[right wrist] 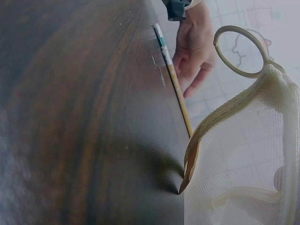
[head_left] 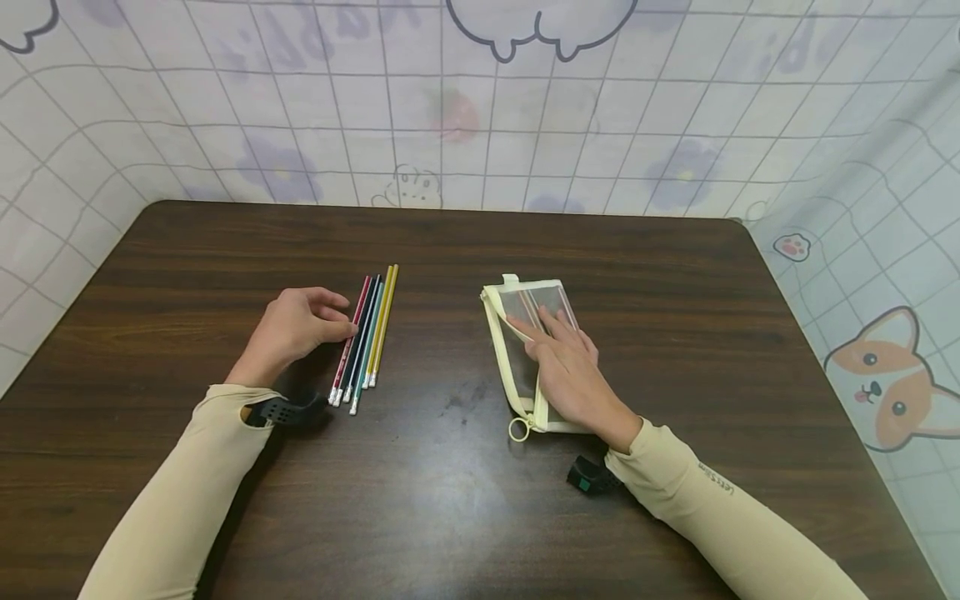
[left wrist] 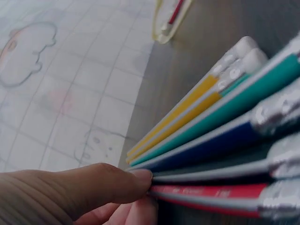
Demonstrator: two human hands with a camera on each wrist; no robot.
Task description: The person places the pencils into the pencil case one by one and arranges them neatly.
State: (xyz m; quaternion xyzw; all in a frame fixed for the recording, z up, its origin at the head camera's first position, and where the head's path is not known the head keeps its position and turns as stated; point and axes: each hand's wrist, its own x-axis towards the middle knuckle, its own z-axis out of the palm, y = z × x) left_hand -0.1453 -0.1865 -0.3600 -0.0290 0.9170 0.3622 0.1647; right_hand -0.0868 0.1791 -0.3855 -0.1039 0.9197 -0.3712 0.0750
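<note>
Closest to the near edge of the table (head_left: 435, 250), the zip ring (head_left: 511, 429) is lying at the close end of the pale yellow mesh pouch (head_left: 504, 354), which is resting right of the table's middle. The right hand (head_left: 570, 367) is lying open over the pouch, fingers extended on the mesh; slim things are showing through, too faint to name. For a steady hold, that hand should be pressing evenly, as the soft pouch could be sliding on the smooth top.

Slightly farther off, left of the middle, pencils (head_left: 370, 329) are lying side by side, eraser ends facing the near edge. The left hand (head_left: 300, 327) is bending its fingers, its thumb tip meeting the red pencil (head_left: 346, 357), outermost toward the left edge; whether it is pinching it, I cannot tell. The thumb should be working one shaft near mid-length for balance, since close neighbours could be rolling along.

Beyond the far edge, a patterned backdrop (head_left: 480, 108) is rising.
</note>
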